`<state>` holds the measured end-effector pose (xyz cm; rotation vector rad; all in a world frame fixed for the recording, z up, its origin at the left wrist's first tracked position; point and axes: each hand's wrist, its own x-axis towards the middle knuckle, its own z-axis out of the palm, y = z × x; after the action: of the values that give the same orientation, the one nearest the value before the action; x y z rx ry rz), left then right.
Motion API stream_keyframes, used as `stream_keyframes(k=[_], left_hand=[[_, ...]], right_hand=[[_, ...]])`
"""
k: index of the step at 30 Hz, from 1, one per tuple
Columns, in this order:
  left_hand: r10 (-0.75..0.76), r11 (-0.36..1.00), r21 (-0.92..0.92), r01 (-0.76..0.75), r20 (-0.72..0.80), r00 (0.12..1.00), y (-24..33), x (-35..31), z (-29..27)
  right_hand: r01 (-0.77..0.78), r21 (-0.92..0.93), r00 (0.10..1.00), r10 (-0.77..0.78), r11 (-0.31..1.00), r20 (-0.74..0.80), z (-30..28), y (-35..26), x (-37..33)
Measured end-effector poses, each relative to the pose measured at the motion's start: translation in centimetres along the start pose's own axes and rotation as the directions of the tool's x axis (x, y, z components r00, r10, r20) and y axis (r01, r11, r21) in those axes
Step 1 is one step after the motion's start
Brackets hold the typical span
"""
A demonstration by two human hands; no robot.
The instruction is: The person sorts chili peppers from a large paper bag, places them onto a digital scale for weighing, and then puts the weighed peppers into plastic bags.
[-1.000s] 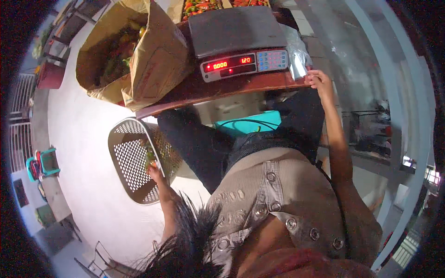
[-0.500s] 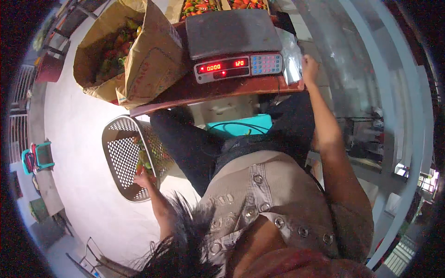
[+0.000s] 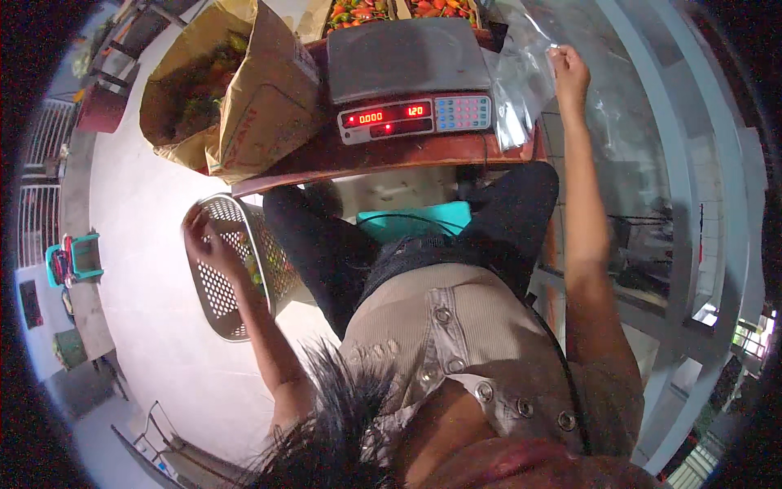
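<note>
Over the near-left rim of a tall perforated plastic basket [image 3: 218, 281], my left hand [image 3: 210, 244] is raised, fingers bent and thumb apart, with nothing visible in it. Red and green peppers [image 3: 254, 265] lie inside the basket, partly behind my forearm. My right hand [image 3: 573, 72] pinches the edge of a clear plastic bag [image 3: 538, 69] between thumb and fingertips, right of the scale. The bag stretches from my fingers toward more clear plastic bags [image 3: 513, 118] at the table's right edge. A digital scale [image 3: 407, 61] with a lit red display stands on the table, its plate bare.
A large open brown paper sack [image 3: 273, 98] of peppers stands left of the scale. Behind the scale are boxes of red and orange peppers [image 3: 440, 8]. The red-brown table edge [image 3: 391, 159] crosses above my knees, and a turquoise container [image 3: 428, 218] sits between my legs.
My left hand has risen out of the basket, away from the peppers. My right hand has moved up and slightly right, drawing the plastic bag with it.
</note>
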<state>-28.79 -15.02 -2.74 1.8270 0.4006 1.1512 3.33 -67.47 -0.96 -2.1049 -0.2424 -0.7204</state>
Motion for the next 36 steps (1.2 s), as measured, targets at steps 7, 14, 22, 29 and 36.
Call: stream_keyframes(k=[7, 14, 22, 29, 36], left_hand=[[0.222, 0.961, -0.264, -0.080, 0.566, 0.794, 13.9, -5.6, 18.1], [0.362, 0.931, -0.240, -0.275, 0.709, 0.605, 14.9, -4.2, 19.6], [-0.082, 0.740, -0.344, 0.578, 0.807, 0.585, 13.5, -7.2, 19.7], [-0.138, 0.702, -0.368, 0.609, 0.770, 0.624, 13.4, -6.5, 19.7], [-0.149, 0.245, -0.335, 0.910, 0.914, 0.377, 12.4, -6.5, 18.7]], right_hand=[[-0.310, 0.404, 0.936, 0.203, 0.861, 0.287, 0.9, -11.8, -4.6], [-0.015, 0.346, 0.537, -0.284, 0.938, 0.794, -1.4, -19.8, -7.9], [-0.343, 0.653, 0.875, -0.024, 0.676, 0.484, 1.0, -18.2, -8.7], [-0.349, 0.606, 0.882, 0.033, 0.715, 0.470, 2.8, -17.4, -10.6], [-0.244, 0.497, 0.891, -0.010, 0.833, 0.454, 3.6, -18.3, -11.4]])
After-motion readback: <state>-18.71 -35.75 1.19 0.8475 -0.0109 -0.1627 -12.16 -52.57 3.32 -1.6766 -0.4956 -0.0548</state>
